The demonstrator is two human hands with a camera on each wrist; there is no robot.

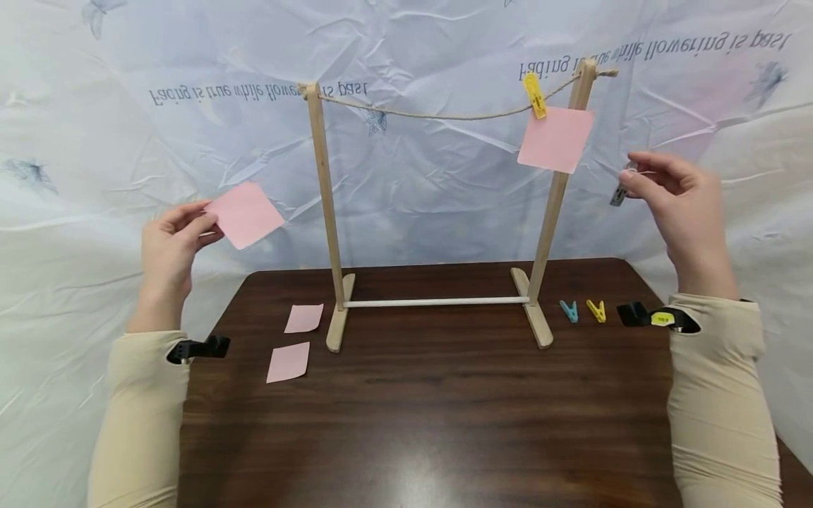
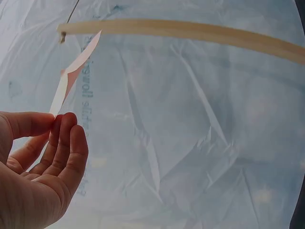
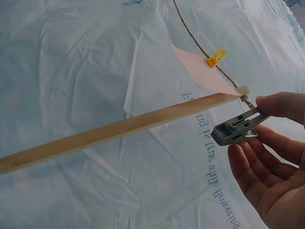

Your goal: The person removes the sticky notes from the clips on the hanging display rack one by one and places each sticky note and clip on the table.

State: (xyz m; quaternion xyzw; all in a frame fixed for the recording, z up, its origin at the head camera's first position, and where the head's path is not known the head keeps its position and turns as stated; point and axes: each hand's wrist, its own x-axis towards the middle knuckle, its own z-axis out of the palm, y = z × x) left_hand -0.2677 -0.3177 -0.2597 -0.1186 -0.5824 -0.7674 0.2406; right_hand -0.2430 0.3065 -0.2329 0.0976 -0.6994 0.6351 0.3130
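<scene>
Left hand (image 1: 170, 247) pinching pink note (image 1: 248, 215) by corner, right hand (image 1: 689, 204) pinching grey clip (image 3: 225, 132). Note's bowing, so I'd pinch lightly, avoid creases.

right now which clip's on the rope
The yellow clip gripping pink paper; the grey clip is handheld, the blue clip and second yellow clip lie on the table.

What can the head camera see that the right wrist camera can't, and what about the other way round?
Only the head view shows the left grip holding a pink note, and the table with the near note, far note, blue clip and yellow clip.

Only the right wrist view shows the palm of the right grip.

Both show that grip holding the grey clip, plus the rope, right post, hanging note and its clip.
</scene>
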